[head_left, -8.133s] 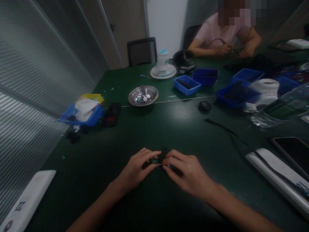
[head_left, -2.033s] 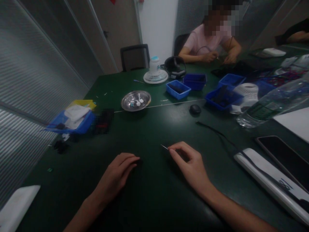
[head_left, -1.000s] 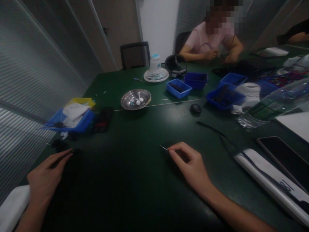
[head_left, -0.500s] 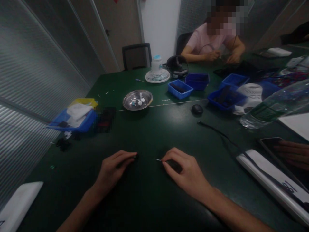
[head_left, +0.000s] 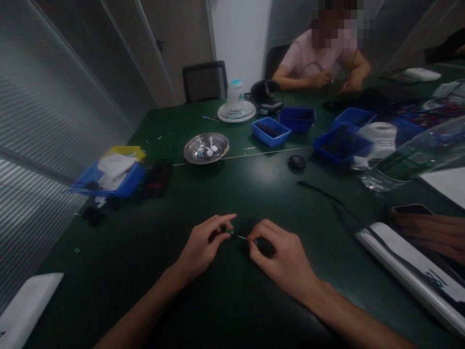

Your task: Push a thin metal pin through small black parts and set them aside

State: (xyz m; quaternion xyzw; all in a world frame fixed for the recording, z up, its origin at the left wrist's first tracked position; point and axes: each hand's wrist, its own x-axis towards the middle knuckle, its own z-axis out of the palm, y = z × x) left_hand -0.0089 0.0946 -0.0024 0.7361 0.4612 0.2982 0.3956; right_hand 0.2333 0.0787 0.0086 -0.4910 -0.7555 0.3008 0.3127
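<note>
My left hand [head_left: 204, 244] is over the green table in front of me, its index finger stretched out. Thumb and another finger close on a small dark-green piece [head_left: 230, 232] at their tips, too small to identify. Just to the right, my right hand [head_left: 279, 248] pinches a thin silvery rod [head_left: 241, 237] between thumb and index finger. The rod points left, and its tip meets the small piece or lies very near it; which, I cannot tell. Most of the rod's other end is hidden in my fingers.
Ahead stands a metal bowl [head_left: 192, 145] with small white parts. Blue bins [head_left: 271, 140], a black mouse [head_left: 297, 162], a cable [head_left: 319, 191] and a plastic bottle [head_left: 399, 162] lie to the right. A white bar-shaped device [head_left: 407, 261] is near another person's hand [head_left: 432, 235]. Another person [head_left: 319, 63] sits opposite.
My left hand has moved right and slightly up with the small piece, close to the rod's tip. Its index finger has straightened. My right hand has hardly moved.
</note>
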